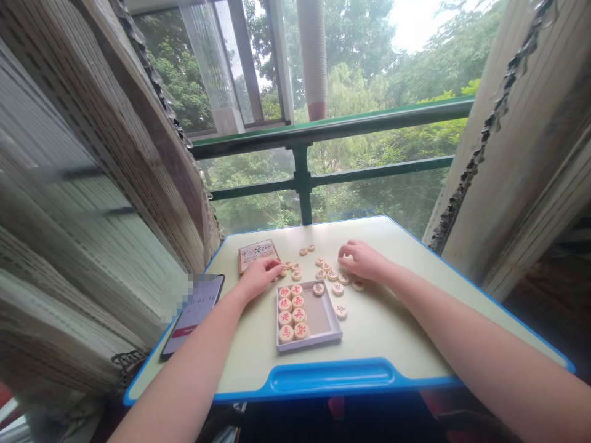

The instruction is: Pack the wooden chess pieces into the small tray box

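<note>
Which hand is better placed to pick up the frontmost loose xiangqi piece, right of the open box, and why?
Probably the right hand: it is nearer, and on the same side of the open box as that xiangqi piece. The left hand is on the opposite side.

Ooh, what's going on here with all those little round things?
A person is using both hands with round, marked pieces on a table. The left hand is at some loose pieces beside a printed box; the right hand is near more loose ones. I can't tell whether either hand grips one. Between them, an open tray has eight red-marked pieces in two columns on its left side, and one dark-marked piece near its far edge.
</note>
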`<state>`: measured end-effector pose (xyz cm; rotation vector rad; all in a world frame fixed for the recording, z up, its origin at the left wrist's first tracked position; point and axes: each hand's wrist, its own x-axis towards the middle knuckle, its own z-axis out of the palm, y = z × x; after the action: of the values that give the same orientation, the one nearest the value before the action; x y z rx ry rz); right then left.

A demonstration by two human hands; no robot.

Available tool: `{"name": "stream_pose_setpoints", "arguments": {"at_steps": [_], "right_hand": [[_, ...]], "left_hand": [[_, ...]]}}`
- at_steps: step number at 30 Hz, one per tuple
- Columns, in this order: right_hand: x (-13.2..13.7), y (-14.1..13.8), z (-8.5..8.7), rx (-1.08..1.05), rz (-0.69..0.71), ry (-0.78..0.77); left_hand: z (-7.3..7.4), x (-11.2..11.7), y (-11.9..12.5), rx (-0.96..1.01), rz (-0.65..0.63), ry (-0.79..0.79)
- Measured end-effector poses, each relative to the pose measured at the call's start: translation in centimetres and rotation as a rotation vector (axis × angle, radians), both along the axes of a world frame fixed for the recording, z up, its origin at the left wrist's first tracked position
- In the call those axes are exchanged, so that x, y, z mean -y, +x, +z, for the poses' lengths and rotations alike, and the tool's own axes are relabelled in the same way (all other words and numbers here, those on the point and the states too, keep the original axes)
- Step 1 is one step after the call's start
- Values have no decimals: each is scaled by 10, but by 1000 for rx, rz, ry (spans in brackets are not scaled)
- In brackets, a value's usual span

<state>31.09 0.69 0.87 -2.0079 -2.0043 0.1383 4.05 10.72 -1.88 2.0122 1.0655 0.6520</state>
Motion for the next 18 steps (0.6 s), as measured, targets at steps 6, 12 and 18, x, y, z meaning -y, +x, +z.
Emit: {"name": "stream_pose_setpoints", "arguments": {"at_steps": [6, 12, 18], "right_hand": [[7, -11, 3, -57, 196, -9], [7, -12, 4, -34, 221, -27], [6, -9, 4, -32, 194, -31]], "left_hand": [[-1, -1, -2, -13, 0, 40], [4, 3, -2, -2, 4, 52], [4, 4, -2, -51, 21, 92]]}}
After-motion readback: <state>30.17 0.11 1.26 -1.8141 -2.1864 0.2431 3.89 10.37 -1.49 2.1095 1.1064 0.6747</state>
